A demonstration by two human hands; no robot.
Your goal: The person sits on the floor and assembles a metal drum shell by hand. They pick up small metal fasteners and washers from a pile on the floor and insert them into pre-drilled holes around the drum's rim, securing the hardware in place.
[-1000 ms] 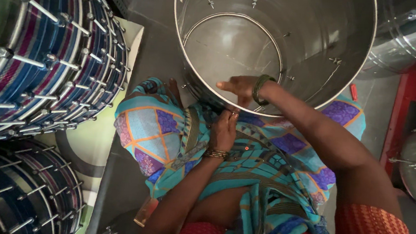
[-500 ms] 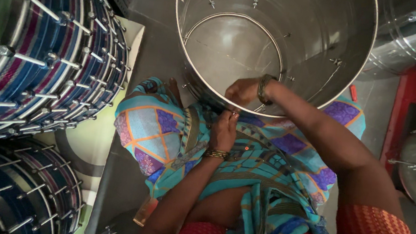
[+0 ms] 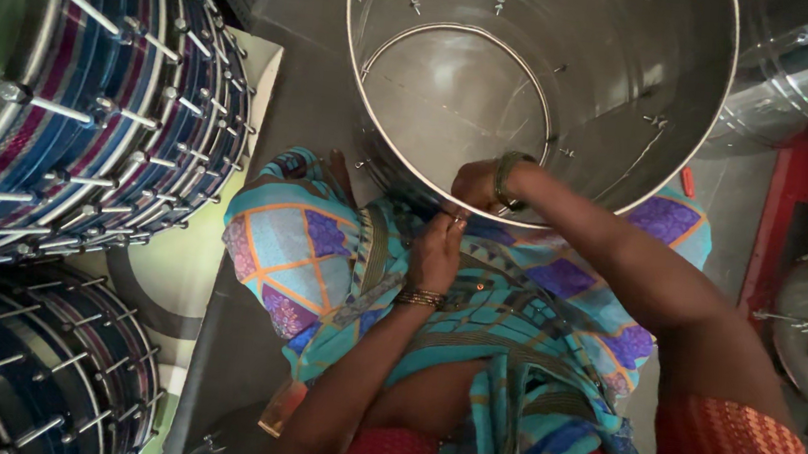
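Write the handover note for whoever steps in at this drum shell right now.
Left hand: outside the near rim of the steel drum shell, fingers pressed at the wall; what they pinch is hidden.
Right hand: reaches over the same rim, inside.
Shell stands on the floor against the lap; bolts stud its wall, a metal hoop lies inside.
Finished striped drums stacked left.
Done and left: cannot tell from this view.

Steel drum shell (image 3: 629,101) – top edge cut off.
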